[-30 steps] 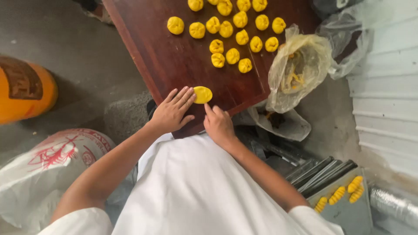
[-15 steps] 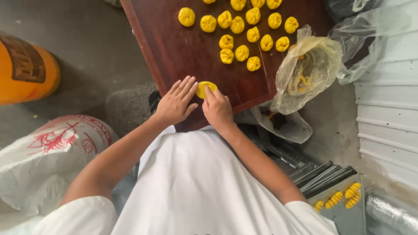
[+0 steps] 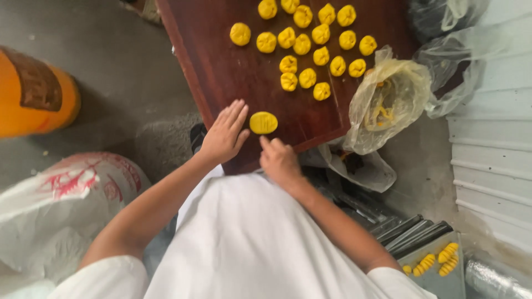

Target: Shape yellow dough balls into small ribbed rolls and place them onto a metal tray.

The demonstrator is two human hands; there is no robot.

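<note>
A flattened yellow dough piece (image 3: pixel 263 122) with pressed ridges lies near the front edge of a dark red wooden board (image 3: pixel 227 72). My left hand (image 3: pixel 225 133) rests flat on the board just left of the piece, fingers spread. My right hand (image 3: pixel 279 160) sits just below the piece, fingers curled, one fingertip close to its lower edge. Several round yellow dough balls (image 3: pixel 302 44) lie in rows further up the board.
A clear plastic bag with yellow dough (image 3: pixel 386 105) lies at the board's right edge. An orange container (image 3: pixel 36 91) stands at the left, a white sack (image 3: pixel 61 205) below it. A grey tray with ridged yellow pieces (image 3: pixel 435 263) is at lower right.
My right hand has drawn back off the dough piece, which was partly covered half a second ago and now shows ridges. My left hand stays flat beside it.
</note>
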